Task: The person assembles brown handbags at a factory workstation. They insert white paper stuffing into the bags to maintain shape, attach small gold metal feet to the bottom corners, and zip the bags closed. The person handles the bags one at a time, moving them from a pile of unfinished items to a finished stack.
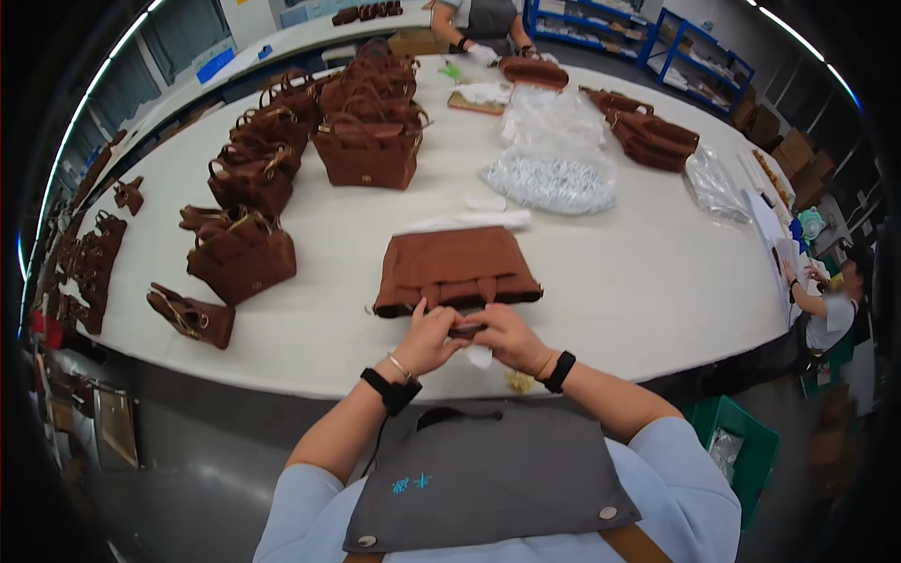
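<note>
A brown handbag [457,263] lies on its side on the white table, its top and handles toward me. My left hand [432,340] and my right hand [508,338] meet at its near edge. Both are closed, fingers pinching a short brown piece that looks like the bag's handle [466,328]; the fingers partly hide it. A bit of white paper or cloth [481,357] shows just under my right hand. Beyond the bag rests a rolled white sheet [465,222], with a small white piece [486,203] behind it.
Rows of brown handbags [368,155] stand at the left, and a small bag [192,316] lies near the left edge. Clear plastic bags [554,178] and more brown bags [655,139] are farther off. A gloved co-worker [481,28] works across the table [648,281]; a green bin [739,450] stands right.
</note>
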Demonstrator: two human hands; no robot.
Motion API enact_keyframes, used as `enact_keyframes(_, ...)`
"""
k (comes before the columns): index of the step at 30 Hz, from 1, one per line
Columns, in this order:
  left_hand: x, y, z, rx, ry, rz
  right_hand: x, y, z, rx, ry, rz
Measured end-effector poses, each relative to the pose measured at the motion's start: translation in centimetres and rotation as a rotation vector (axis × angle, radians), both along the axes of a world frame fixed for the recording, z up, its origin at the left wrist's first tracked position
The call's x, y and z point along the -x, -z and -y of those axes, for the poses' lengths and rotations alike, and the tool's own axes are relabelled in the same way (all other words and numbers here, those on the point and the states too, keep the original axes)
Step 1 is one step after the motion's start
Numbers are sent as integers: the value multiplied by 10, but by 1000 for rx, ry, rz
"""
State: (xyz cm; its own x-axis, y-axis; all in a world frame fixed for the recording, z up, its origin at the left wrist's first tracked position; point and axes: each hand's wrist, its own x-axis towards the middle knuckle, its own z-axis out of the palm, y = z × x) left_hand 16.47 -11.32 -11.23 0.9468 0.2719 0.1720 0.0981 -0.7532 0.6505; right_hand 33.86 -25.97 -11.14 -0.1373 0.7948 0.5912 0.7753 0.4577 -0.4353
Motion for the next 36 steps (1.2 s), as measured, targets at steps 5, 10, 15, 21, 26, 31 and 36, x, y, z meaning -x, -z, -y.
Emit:
enact_keyframes(5, 2, -7, 1, 50, 44, -87, 14, 1, 3, 211, 91, -512)
enact_keyframes(10, 3, 6, -2, 77, 9, -42, 19, 3, -3, 201, 165, -561)
enact_keyframes(15, -3, 8, 3, 126, -102, 24, 27, 2, -5, 228, 253, -556)
enact_keyframes(21, -4, 11, 10, 137, -197, 71, 34, 2, -3, 242, 306, -574)
enact_keyframes(26, -6, 6, 16, 164, -216, 92, 38, 7, -6, 213, 364, -574)
enact_keyframes(31, -3, 0, 14, 202, -153, 51, 46, 5, -8, 181, 475, -552)
enact_keyframes(36, 4, -1, 14, 99, -79, 92, 43, 12, -10, 0, 462, -317)
